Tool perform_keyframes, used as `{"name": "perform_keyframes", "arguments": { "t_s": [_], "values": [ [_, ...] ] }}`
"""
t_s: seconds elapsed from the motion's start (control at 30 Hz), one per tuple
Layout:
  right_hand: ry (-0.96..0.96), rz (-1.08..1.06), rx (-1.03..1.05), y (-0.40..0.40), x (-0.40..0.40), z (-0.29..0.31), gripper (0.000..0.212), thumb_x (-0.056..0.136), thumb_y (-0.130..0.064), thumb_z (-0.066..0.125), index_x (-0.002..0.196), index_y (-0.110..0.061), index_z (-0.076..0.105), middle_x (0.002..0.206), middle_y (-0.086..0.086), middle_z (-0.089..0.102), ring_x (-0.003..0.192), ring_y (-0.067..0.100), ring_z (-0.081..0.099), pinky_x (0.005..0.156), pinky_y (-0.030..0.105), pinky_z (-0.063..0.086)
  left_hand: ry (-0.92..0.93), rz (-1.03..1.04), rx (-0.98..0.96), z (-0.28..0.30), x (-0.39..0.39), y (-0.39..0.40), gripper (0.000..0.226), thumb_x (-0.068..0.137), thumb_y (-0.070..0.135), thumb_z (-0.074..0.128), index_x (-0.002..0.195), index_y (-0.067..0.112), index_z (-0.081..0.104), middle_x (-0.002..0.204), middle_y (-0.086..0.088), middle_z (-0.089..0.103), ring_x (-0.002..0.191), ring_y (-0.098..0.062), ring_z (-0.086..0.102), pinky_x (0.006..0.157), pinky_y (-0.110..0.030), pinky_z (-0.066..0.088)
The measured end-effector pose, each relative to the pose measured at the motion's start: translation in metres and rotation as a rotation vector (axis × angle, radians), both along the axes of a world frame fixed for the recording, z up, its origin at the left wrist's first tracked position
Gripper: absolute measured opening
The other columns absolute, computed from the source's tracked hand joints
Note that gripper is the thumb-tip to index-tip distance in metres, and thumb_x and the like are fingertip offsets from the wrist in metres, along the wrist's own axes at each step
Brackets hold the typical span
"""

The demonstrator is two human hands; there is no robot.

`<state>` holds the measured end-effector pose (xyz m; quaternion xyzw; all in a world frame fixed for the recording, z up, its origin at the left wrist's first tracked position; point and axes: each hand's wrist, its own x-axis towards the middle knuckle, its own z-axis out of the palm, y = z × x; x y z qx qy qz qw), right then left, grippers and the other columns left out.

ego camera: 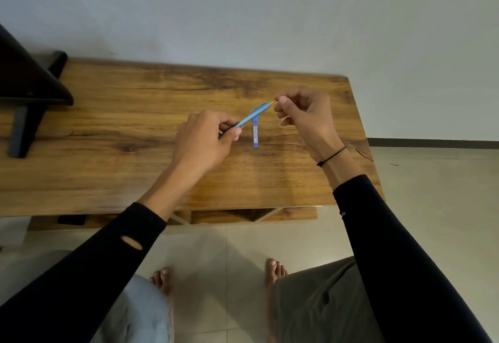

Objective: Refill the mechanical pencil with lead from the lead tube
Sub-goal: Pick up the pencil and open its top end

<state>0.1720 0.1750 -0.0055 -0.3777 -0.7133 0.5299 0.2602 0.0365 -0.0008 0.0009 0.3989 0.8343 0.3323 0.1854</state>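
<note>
My left hand [209, 137] grips a light blue mechanical pencil [253, 113] by its lower part and holds it slanted above the table, its far end pointing up and to the right. My right hand [302, 116] is just right of that end, thumb and forefinger pinched together almost touching it. Whether they hold anything is too small to tell. A small pale thing shows by the curled lower fingers. The blue lead tube [255, 132] lies flat on the wooden table [108, 132], between my hands and under the pencil.
A dark stand or furniture piece [29, 91] sits on the table's left end. The table's right edge is just right of my right wrist. A shelf with a dark flat object [72, 219] lies below the tabletop. My feet rest on the tiled floor.
</note>
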Motion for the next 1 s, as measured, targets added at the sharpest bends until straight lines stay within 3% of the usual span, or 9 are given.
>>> {"name": "perform_keyframes", "arguments": {
  "t_s": [0.07,0.23,0.4,0.53,0.67,0.7,0.8,0.9,1.0],
  "values": [
    [0.046,0.035,-0.041,-0.003,-0.002,0.002,0.021,0.104,-0.005,0.066,0.116,0.012,0.070,0.097,0.027,0.075,0.076,0.018,0.070,0.065,0.027,0.059,0.006,0.000,0.000,0.001,0.000,0.001,0.022,0.101,0.031,0.075,0.122,0.028,0.080,0.103,0.007,0.084,0.093,-0.017,0.079,0.090,-0.050,0.065],
    [0.049,0.091,-0.064,-0.003,-0.002,0.005,0.018,0.104,-0.005,0.067,0.110,0.012,0.070,0.086,0.015,0.072,0.071,0.014,0.068,0.064,0.026,0.059,0.014,-0.010,-0.007,0.001,0.000,0.000,0.020,0.101,0.032,0.075,0.120,0.028,0.081,0.104,0.007,0.084,0.092,-0.018,0.079,0.091,-0.050,0.064],
    [-0.087,0.091,0.051,-0.004,-0.009,0.001,0.010,0.107,-0.011,0.064,0.099,-0.008,0.068,0.077,0.001,0.066,0.066,0.010,0.063,0.060,0.026,0.056,0.017,-0.013,0.001,0.001,0.002,0.001,0.017,0.101,0.034,0.074,0.116,0.028,0.081,0.097,0.011,0.082,0.089,-0.015,0.078,0.088,-0.049,0.065],
    [-0.159,-0.031,0.137,0.004,-0.008,-0.001,0.013,0.108,-0.016,0.062,0.097,-0.011,0.066,0.076,-0.003,0.063,0.068,0.013,0.061,0.061,0.031,0.056,0.000,-0.027,-0.001,0.000,0.005,0.000,0.016,0.102,0.035,0.074,0.114,0.028,0.081,0.092,0.014,0.082,0.086,-0.013,0.078,0.087,-0.048,0.066],
    [-0.335,-0.087,0.287,0.021,0.006,-0.005,0.016,0.105,-0.019,0.068,0.093,-0.008,0.067,0.076,-0.011,0.061,0.067,0.002,0.058,0.063,0.012,0.049,-0.012,-0.024,-0.013,-0.001,0.004,-0.002,0.017,0.102,0.034,0.073,0.115,0.027,0.081,0.094,0.012,0.082,0.086,-0.013,0.078,0.087,-0.048,0.065],
    [-0.413,-0.077,0.312,0.022,0.008,-0.008,0.016,0.103,-0.019,0.070,0.090,-0.011,0.065,0.076,-0.012,0.062,0.069,0.001,0.058,0.065,0.013,0.049,-0.012,-0.018,-0.015,0.000,0.003,-0.001,0.017,0.102,0.034,0.073,0.115,0.027,0.081,0.094,0.012,0.082,0.087,-0.013,0.078,0.088,-0.048,0.065],
    [-0.601,-0.073,0.317,0.018,0.011,-0.024,0.016,0.100,-0.023,0.073,0.088,-0.018,0.065,0.094,0.002,0.071,0.090,0.021,0.066,0.083,0.038,0.056,-0.010,-0.025,-0.015,0.002,0.004,-0.001,0.018,0.103,0.033,0.072,0.117,0.026,0.080,0.095,0.011,0.082,0.087,-0.012,0.078,0.088,-0.047,0.066],
    [-0.632,-0.125,0.370,0.007,0.009,-0.030,0.013,0.100,-0.025,0.073,0.091,-0.017,0.069,0.108,0.006,0.072,0.099,0.028,0.064,0.084,0.043,0.053,-0.006,-0.037,-0.024,0.004,0.005,-0.003,0.017,0.103,0.031,0.072,0.117,0.025,0.080,0.099,0.008,0.083,0.088,-0.013,0.079,0.087,-0.047,0.066],
    [-0.590,-0.178,0.439,0.003,0.010,-0.034,0.013,0.098,-0.022,0.075,0.090,-0.012,0.074,0.105,0.004,0.071,0.095,0.026,0.065,0.083,0.045,0.055,-0.006,-0.033,-0.027,0.005,0.004,-0.004,0.017,0.104,0.031,0.071,0.117,0.025,0.080,0.101,0.007,0.083,0.090,-0.014,0.079,0.090,-0.046,0.065]
  ]
}}
